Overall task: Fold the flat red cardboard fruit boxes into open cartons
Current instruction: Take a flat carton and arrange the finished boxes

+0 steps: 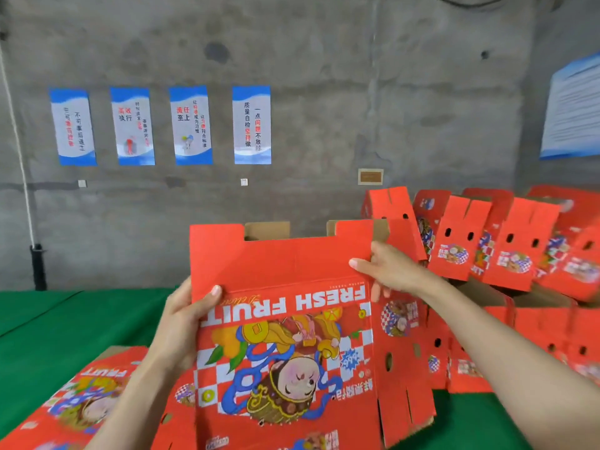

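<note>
– Grey concrete wall (357, 92) at the back, green table (48, 336) below it?
– Yes. Folded red cartons (506, 241) pile up at right; flat boxes (91, 401) lie lower left.
– And the box (285, 336) in hand?
– Upright over the table, "FRESH FRUIT" print upside down, brown flaps on top. The left hand (185, 316) grips its left edge, thumb in front; the right hand (386, 271) pinches its right edge near the top.

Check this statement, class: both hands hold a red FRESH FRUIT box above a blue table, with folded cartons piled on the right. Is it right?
No. The head view shows a green table, not blue. Otherwise correct: the left hand and right hand hold the red box, with folded cartons piled on the right.
</note>
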The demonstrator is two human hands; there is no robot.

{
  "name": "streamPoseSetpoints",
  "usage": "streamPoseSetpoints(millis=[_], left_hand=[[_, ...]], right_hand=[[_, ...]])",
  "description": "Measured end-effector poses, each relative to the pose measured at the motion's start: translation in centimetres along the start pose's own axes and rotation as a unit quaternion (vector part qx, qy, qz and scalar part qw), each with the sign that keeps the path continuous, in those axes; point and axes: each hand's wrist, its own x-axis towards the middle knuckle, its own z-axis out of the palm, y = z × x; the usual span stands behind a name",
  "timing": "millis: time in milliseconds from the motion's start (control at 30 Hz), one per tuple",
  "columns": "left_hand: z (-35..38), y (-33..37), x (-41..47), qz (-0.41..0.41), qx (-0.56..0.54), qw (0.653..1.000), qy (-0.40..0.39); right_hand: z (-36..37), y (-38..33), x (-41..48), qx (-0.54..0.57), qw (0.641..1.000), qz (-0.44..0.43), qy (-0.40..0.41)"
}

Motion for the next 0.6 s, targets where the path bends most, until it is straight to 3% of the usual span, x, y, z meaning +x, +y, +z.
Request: streamPoseSetpoints(millis=[133, 267, 433, 600], left_hand=[[0.3, -3.2, 0.5, -0.039, 0.013, 0.999, -0.023], [0.9, -5.8, 1.1, -0.069, 0.028, 0.997, -0.033], [1.5, -7.4, 1.8, -0.192, 0.1, 0.974, -0.067], [2.7, -7.4, 2.2, -0.187, 0.216, 0.957, -0.043]], right_hand=[[-0.1, 2.4, -2.5, 0.097, 0.992, 0.06, -0.061], [-0.1, 4.4, -3.9, 0.086, 0.994, 0.061, 0.006], [-0.7, 7.3, -4.6, 0.118, 0.984, 0.071, 0.112], [-0.6, 8.7, -5.6, 0.145, 0.977, 0.039, 0.153]])
